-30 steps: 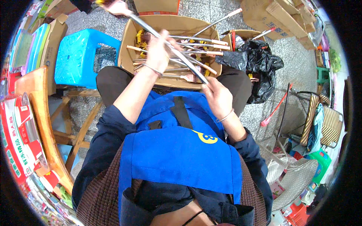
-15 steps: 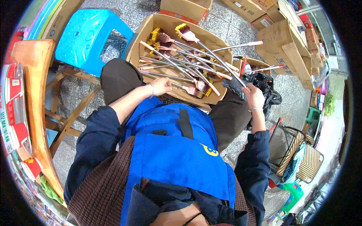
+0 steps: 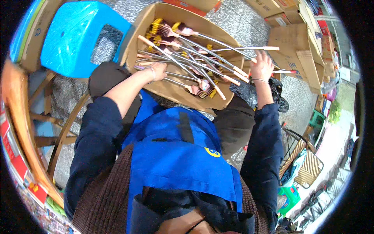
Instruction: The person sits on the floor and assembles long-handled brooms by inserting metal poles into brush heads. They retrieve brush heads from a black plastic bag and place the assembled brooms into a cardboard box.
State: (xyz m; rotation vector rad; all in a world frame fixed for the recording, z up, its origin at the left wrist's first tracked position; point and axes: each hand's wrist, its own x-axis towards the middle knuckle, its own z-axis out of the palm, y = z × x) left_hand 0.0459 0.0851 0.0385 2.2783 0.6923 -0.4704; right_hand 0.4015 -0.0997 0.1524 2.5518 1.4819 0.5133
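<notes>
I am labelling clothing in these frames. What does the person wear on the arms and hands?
Both arms have dark navy sleeves, pushed up on the forearms. The left hand and right hand are bare, without gloves. Each wrist carries a thin bracelet.

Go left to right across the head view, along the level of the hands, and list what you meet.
Blue plastic stool → left hand → cardboard box of long metal brushes → right hand → flattened cardboard.
</notes>
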